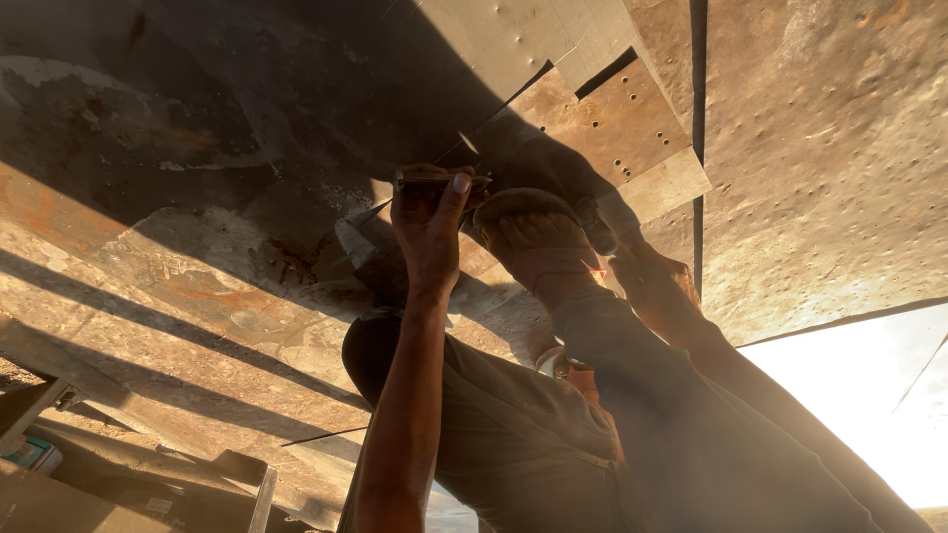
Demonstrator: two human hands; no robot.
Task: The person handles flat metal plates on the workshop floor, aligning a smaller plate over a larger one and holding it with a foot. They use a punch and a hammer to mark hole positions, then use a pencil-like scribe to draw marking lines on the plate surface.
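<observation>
Left hand [430, 222] was raised overhead, fingers pinched on a thin dark tool [434, 179] held against the rusty riveted metal plating [810, 148]. Right hand wasn't visible; sandaled foot [533, 237] just beside it.

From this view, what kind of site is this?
Probably a shipyard or hull-repair site, outdoors. Overhead is a rusty riveted metal plate surface with a bolted patch plate; a hand holds a thin metal tool against it, with bright sky beyond.
</observation>
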